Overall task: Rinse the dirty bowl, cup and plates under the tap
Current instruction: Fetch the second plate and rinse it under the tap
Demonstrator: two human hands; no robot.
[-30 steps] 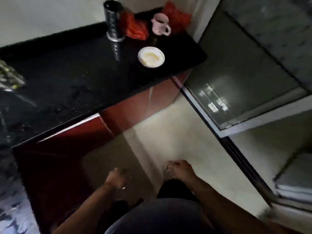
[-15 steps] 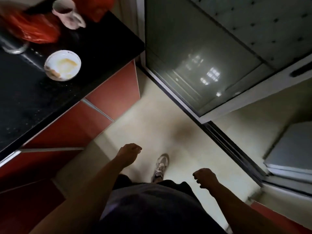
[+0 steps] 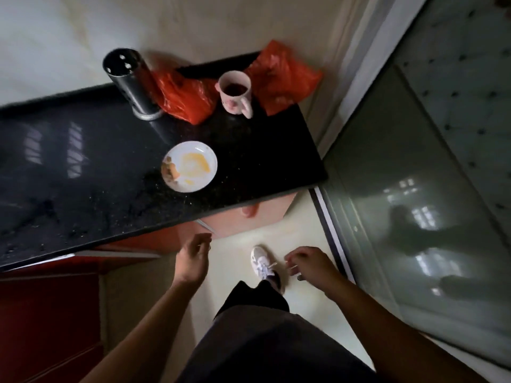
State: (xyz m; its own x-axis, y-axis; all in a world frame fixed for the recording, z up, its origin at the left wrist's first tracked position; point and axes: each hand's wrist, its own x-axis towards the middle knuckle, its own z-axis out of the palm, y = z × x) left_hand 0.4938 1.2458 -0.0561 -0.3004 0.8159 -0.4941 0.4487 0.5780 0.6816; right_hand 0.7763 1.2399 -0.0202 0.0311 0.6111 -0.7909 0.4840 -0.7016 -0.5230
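A small white plate [image 3: 189, 166] smeared with yellow residue and a crumb of food lies on the black countertop [image 3: 83, 175], near its right end. Behind it stands a pink cup [image 3: 235, 92] with dark liquid inside, handle toward me. My left hand [image 3: 192, 258] hangs below the counter's front edge, fingers loosely curled and apart, holding nothing. My right hand [image 3: 307, 262] is over the floor to the right, fingers curled loosely, also holding nothing. Both hands are well short of the plate. No bowl and no tap are in view.
A dark perforated metal cylinder [image 3: 130, 81] stands at the back of the counter beside red plastic bags [image 3: 279, 76]. Red cabinet fronts [image 3: 49, 313] sit under the counter. A frosted glass door [image 3: 414, 203] runs along the right. My shoe [image 3: 262, 265] is on the pale floor.
The view has swung back toward the counter, so the plate and cup now sit nearer the centre. Both hands have risen slightly and loosened from fists into curled, parted fingers.
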